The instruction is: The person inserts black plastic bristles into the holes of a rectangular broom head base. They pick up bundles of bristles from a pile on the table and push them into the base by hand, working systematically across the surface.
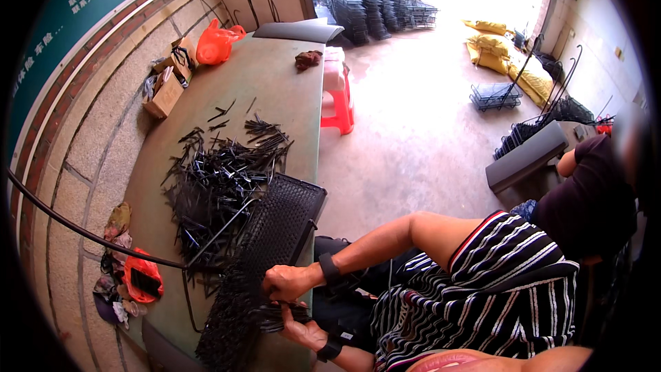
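Observation:
My left hand (pixel 301 329) is closed around a bunch of thin black strips (pixel 267 317) at the table's near edge. Just above it, my right hand (pixel 290 282) is pinched shut; what its fingers hold, if anything, is too small to make out. Both wrists wear dark bands. Beside the hands lies a long black tray (pixel 284 217) with a perforated surface. Its lower part runs into a dense, bristly mass of black pieces (pixel 231 313). A large loose heap of black strips (pixel 220 179) spreads on the table next to the tray.
The greenish table (pixel 275 89) stands along a stone wall. On it are a red plastic bag (pixel 217 43), a cardboard box (pixel 164 93) and a brown cloth (pixel 308 60). A red stool (pixel 337 103) stands beside it. Wire racks (pixel 494 96) and a seated person (pixel 585 189) are at right.

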Tool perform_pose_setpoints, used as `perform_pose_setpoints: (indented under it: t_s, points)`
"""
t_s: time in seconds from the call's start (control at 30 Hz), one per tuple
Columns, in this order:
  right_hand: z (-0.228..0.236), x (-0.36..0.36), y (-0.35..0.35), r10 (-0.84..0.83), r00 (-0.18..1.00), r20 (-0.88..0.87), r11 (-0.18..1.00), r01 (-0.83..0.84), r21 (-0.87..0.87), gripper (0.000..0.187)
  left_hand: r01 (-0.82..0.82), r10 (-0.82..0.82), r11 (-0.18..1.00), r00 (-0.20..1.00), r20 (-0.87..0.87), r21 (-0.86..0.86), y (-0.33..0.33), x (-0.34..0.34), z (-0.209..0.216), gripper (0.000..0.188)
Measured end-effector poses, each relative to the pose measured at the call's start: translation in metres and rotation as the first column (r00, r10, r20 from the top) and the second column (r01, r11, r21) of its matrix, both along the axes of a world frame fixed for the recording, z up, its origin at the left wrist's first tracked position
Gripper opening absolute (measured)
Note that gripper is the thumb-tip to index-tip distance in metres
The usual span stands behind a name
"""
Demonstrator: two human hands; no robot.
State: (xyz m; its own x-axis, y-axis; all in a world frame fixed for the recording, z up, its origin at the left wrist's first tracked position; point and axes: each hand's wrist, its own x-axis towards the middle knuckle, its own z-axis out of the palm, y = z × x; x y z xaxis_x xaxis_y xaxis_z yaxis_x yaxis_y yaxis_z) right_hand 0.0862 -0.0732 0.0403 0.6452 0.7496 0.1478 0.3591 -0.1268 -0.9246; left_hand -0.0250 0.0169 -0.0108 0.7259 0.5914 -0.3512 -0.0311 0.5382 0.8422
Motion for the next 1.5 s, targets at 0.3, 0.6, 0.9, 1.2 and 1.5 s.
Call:
perform_pose_setpoints:
  t_s: [0.3, 0.6, 0.9, 1.2, 1.5]
  points:
    - [0.005, 0.006, 0.000, -0.026, 0.996, 0.081, 0.995, 0.034, -0.093, 0.016, 0.011, -0.011, 1.000, 1.000, 0.007, -0.020, -0.007, 0.000, 0.013, 0.026]
    - [0.001, 0.007, 0.005, 0.102, 0.933, -0.346, 0.987, -0.138, -0.082, 0.019, -0.009, 0.019, 0.972, 0.999, 0.039, -0.236, 0.010, -0.011, 0.026, 0.030]
    - [0.008, -0.008, 0.021, 0.086, 0.936, -0.342, 0.981, -0.140, -0.136, 0.016, -0.164, 0.186, 0.971, 0.975, 0.119, -0.174, 0.006, -0.016, 0.030, 0.024]
    - [0.012, 0.007, 0.026, -0.207, 0.926, -0.316, 0.969, 0.239, 0.066, 0.023, -0.204, 0.212, 0.955, 0.977, 0.011, -0.213, 0.015, -0.023, 0.021, 0.025]
    - [0.004, 0.028, 0.053, -0.305, 0.925, 0.227, 0.927, 0.234, 0.294, 0.023, -0.208, 0.215, 0.940, 0.977, -0.003, -0.271, 0.020, -0.025, 0.014, 0.024]
